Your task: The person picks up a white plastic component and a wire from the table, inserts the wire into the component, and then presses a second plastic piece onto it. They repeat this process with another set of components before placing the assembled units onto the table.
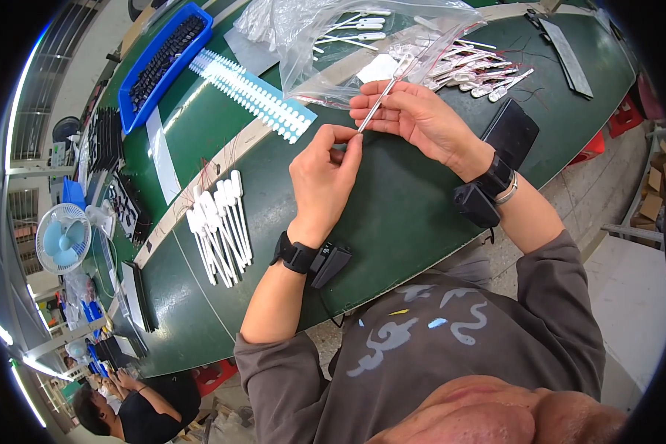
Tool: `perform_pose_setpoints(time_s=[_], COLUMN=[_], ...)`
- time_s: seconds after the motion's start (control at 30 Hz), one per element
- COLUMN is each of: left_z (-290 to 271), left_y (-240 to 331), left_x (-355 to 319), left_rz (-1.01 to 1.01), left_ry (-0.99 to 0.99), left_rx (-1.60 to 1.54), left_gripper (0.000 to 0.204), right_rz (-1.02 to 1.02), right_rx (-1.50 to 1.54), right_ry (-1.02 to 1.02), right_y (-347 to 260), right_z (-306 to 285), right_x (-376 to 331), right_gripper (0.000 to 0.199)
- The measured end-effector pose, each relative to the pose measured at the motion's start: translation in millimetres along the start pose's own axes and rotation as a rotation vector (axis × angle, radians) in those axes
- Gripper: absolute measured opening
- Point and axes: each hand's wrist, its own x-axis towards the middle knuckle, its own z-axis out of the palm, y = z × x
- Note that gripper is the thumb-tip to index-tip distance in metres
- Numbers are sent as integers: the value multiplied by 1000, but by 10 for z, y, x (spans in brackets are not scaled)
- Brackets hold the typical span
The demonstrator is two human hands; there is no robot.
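My left hand [322, 177] pinches the lower end of a slim white stick [378, 105] between thumb and fingers. The stick slants up and away to the right, toward a wider end over a plastic bag. My right hand [425, 122] has its palm turned up, the stick lying across its outstretched fingers with the thumb against it. Just beyond that hand lies a pile of white paddle-shaped sticks [462, 70] with thin red wires. Another group of white sticks [218, 226] lies fanned out left of my left hand.
A clear bag [296, 55] holding more sticks lies ahead on the green table [399, 214]. Farther left are a light-blue sheet of white tabs [255, 95] and a blue tray [128, 111] of black parts. A black box-like object [512, 133] sits beside my right wrist. A person [137, 407] sits at lower left.
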Motion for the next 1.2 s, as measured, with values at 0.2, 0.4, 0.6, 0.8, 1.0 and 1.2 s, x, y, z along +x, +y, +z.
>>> perform_pose_setpoints(time_s=[0.2,0.4,0.6,0.8,1.0,1.2], left_z=[-62,-94,-142,-202,-220,-174], left_y=[1,-37,-73,-106,-117,-73], left_x=[63,98,123,141,149,125], left_rz=[-491,-610,-704,-762,-775,-712], left_ry=[-113,-167,-197,-244,-282,-256], left_rx=[-557,-713,-866,-986,-1080,-1040], left_gripper=[14,16,15,14,14,14], right_rz=[-13,3,15,51,57,40], right_rx=[-49,-35,-61,-112,-228,-242], right_ry=[11,-12,-91,-112,-121,-80], right_y=[-9,-12,-51,-75,-84,-49], right_z=[46,37,31,94,114,91], right_x=[-14,-5,-15,-45,-70,-39], right_gripper=[36,37,43,46,45,39])
